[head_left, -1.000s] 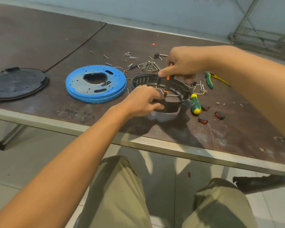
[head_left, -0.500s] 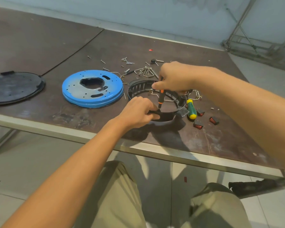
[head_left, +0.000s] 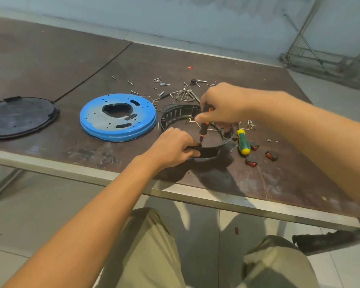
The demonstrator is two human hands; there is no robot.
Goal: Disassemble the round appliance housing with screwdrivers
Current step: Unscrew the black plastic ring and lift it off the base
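Black vented ring housing (head_left: 175,114) lies near the table's (head_left: 279,183) front edge; left hand (head_left: 170,149) pinches its rim at 6 o'clock, apparently to stop it turning; right hand (head_left: 222,104) grips the orange-black screwdriver (head_left: 203,129), tip down beside that pinch, likely on a screw; blue metal plate (head_left: 117,117) at 9 o'clock, green-yellow screwdriver (head_left: 242,142) at 3.
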